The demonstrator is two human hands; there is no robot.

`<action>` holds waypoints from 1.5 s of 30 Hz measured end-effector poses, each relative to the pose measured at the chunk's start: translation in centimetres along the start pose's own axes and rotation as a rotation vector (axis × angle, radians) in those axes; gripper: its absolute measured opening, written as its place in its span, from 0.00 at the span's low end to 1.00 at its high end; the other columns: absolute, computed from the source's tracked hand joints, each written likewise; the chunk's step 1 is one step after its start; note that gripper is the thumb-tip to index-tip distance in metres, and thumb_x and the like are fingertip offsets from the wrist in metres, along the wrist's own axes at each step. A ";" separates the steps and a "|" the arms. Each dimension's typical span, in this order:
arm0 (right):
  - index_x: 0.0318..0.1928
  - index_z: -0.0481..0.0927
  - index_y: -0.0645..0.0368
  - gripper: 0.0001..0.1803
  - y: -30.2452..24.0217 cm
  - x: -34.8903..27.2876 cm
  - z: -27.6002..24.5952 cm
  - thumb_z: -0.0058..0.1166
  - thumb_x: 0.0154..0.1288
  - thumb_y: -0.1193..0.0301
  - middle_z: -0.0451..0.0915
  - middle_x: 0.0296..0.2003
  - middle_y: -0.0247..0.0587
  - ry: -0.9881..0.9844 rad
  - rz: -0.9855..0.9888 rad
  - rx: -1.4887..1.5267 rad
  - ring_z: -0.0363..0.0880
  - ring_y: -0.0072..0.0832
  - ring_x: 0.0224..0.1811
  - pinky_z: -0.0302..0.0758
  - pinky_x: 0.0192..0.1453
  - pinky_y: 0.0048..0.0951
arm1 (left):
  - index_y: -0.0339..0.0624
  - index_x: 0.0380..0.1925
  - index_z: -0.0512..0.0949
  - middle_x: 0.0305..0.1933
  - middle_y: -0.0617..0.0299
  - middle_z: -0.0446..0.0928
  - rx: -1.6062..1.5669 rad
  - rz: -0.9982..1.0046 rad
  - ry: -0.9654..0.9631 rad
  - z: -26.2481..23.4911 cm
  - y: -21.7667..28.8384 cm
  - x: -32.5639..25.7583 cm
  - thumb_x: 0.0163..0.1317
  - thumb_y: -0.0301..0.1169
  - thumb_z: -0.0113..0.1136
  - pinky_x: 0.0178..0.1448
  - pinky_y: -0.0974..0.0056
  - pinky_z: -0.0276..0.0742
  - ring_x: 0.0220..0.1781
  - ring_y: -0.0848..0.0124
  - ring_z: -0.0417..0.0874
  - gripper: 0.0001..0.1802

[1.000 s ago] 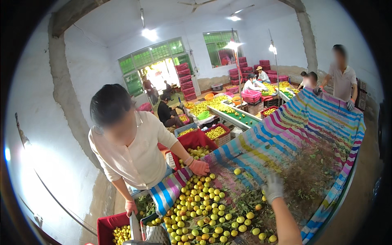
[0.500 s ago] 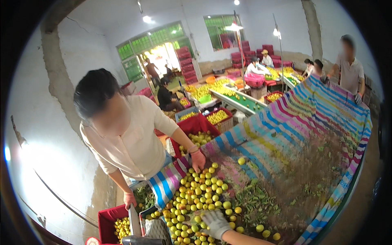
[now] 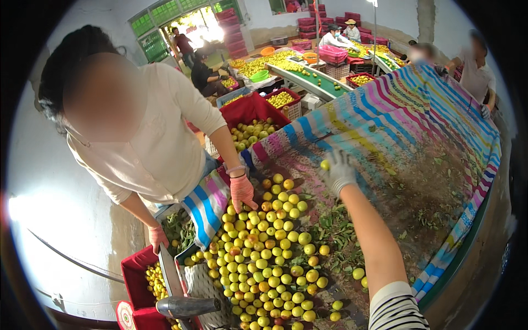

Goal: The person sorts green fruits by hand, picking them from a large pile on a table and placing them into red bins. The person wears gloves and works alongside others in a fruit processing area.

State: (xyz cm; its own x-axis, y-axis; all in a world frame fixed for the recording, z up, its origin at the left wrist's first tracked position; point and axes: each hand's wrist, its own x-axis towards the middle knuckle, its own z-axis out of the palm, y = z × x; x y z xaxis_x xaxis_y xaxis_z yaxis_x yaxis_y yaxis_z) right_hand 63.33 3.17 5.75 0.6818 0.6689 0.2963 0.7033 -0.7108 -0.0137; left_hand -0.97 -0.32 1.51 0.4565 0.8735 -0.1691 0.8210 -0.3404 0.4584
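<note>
My right hand (image 3: 339, 171), in a pale grey work glove, reaches over a striped tarp sheet (image 3: 311, 135). Its fingers are stretched out and slightly blurred. A single yellow-green round fruit (image 3: 325, 165) lies at its thumb side, seemingly touching the glove. Below and to the left spreads a large heap of similar fruits (image 3: 258, 256), some blushed orange. Loose green leaves (image 3: 335, 231) lie beside the heap. A co-worker's pink-gloved hand (image 3: 242, 192) rests at the heap's far edge; their other gloved hand (image 3: 158, 237) is by a metal edge. My left hand is out of view.
Red-lined crates of fruit (image 3: 250, 118) stand beyond the tarp, another red crate (image 3: 140, 269) at lower left. A dark tapered tube (image 3: 187, 307) juts in near the bottom. A person (image 3: 476, 74) holds the tarp's far right end. Several people work at sorting tables behind.
My right hand has moved from the near edge of the heap up and away to the lone fruit. The co-worker's hand stays at the heap. My view has tilted down and shifted.
</note>
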 end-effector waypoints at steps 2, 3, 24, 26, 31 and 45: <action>0.68 0.60 0.57 0.35 0.2 1.2 1.9 0.40 0.71 0.45 0.58 0.70 0.50 -0.096 0.006 -0.029 0.58 0.48 0.71 0.51 0.75 0.49 | 0.46 0.24 0.79 0.26 0.56 0.80 -0.033 -0.066 -0.066 0.4 -1.3 0.1 0.67 0.35 0.51 0.35 0.57 0.74 0.27 0.58 0.78 0.13; 0.69 0.59 0.56 0.36 -0.3 1.9 2.1 0.38 0.71 0.44 0.57 0.71 0.50 -0.138 0.008 -0.043 0.57 0.49 0.71 0.51 0.75 0.50 | 0.46 0.24 0.79 0.25 0.57 0.80 -0.024 -0.036 -0.052 0.7 -2.0 -0.2 0.67 0.34 0.51 0.34 0.57 0.74 0.25 0.59 0.78 0.13; 0.73 0.57 0.51 0.36 -30.6 -32.2 0.4 0.45 0.68 0.53 0.50 0.76 0.38 -0.538 -0.818 0.403 0.44 0.41 0.78 0.42 0.80 0.48 | 0.53 0.44 0.83 0.53 0.48 0.79 0.056 -0.167 -0.153 1.2 -3.6 0.5 0.71 0.48 0.41 0.68 0.44 0.59 0.53 0.46 0.76 0.21; 0.67 0.66 0.52 0.32 -30.3 -34.6 -7.4 0.50 0.65 0.56 0.59 0.72 0.39 -0.823 -0.882 0.586 0.52 0.41 0.76 0.44 0.79 0.45 | 0.52 0.44 0.83 0.51 0.46 0.79 0.194 -0.100 -0.116 0.9 -5.1 -0.7 0.71 0.50 0.40 0.65 0.46 0.63 0.49 0.48 0.79 0.23; 0.59 0.73 0.55 0.28 -30.4 -41.1 7.5 0.53 0.61 0.55 0.69 0.63 0.42 -0.281 -0.978 0.787 0.65 0.41 0.68 0.60 0.71 0.47 | 0.34 0.60 0.69 0.52 0.41 0.78 0.455 0.112 -0.112 1.1 0.5 1.9 0.71 0.50 0.39 0.66 0.46 0.63 0.53 0.49 0.78 0.31; 0.72 0.57 0.53 0.40 4.5 -36.4 -11.0 0.56 0.63 0.54 0.59 0.70 0.51 -0.479 0.271 0.103 0.58 0.50 0.72 0.66 0.69 0.49 | 0.45 0.27 0.82 0.29 0.49 0.81 0.089 0.180 0.085 1.1 -2.5 0.7 0.68 0.45 0.44 0.41 0.50 0.78 0.33 0.48 0.83 0.22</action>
State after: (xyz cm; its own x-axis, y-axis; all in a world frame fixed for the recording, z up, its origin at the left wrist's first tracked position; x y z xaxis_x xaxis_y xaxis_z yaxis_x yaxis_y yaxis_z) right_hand 39.46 -26.77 5.42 0.8392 0.5065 -0.1977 0.4900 -0.8621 -0.1290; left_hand -2.35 0.80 -0.70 0.5712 0.8207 -0.0151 0.7573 -0.5198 0.3952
